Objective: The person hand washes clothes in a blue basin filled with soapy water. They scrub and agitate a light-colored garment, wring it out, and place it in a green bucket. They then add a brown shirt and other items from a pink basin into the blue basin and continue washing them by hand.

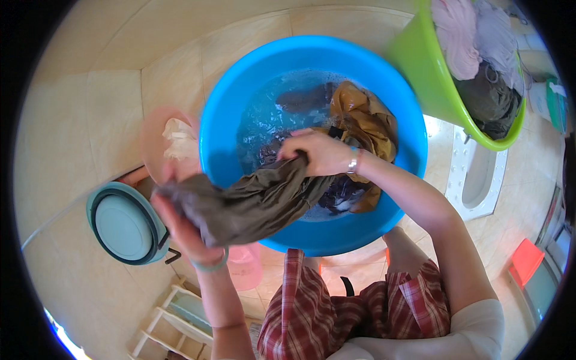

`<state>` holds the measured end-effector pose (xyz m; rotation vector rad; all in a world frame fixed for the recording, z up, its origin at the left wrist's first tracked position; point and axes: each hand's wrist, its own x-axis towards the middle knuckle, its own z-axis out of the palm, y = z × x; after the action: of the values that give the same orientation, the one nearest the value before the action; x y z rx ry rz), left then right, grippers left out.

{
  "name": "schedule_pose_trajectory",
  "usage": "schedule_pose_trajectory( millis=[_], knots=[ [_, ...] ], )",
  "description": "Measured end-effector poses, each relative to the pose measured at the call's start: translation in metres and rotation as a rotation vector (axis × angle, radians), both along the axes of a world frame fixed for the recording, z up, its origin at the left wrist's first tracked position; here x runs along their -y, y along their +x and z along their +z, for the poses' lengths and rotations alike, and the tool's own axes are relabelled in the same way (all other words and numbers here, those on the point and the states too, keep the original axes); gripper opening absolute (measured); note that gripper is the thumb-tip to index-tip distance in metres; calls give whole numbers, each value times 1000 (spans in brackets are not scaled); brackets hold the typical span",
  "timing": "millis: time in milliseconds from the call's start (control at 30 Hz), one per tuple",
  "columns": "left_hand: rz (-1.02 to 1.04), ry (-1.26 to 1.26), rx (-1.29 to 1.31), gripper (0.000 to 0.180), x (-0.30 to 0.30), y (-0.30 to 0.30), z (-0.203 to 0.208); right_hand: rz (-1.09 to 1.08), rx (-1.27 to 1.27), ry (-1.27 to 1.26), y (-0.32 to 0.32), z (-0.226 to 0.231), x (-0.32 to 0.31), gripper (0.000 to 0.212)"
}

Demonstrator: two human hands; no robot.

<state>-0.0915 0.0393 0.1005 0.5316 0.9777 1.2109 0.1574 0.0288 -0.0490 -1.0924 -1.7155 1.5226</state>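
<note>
A brownish-grey garment [258, 207] is stretched at a slant over the near left side of a large blue tub [217, 132]. My left hand [187, 231], slightly blurred, grips its left end outside the rim. My right hand [321, 153] is closed on the upper right part of the cloth, above the water. Soapy water fills the tub's lower part. In it lie a tan garment [360, 114] on the right, a dark cloth [306, 99] at the far side, and more dark cloth partly hidden under my right arm.
A green basket [426, 72] heaped with clothes stands at the far right, near a white squat toilet [474, 180]. Left of the tub are a pink basin [155, 132] with white cloth and a teal basin [124, 227]. A pale rack [159, 324] stands at lower left.
</note>
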Motion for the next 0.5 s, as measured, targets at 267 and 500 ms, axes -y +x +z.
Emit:
schedule_pose_trajectory(
  millis=[267,500],
  knots=[
    [-300,-19,-620,71,9,-11,-159,-376,393,3,6,-44,-2,48],
    [-381,-128,-394,87,0,-12,-255,-146,865,5,-41,-88,-35,38]
  ],
)
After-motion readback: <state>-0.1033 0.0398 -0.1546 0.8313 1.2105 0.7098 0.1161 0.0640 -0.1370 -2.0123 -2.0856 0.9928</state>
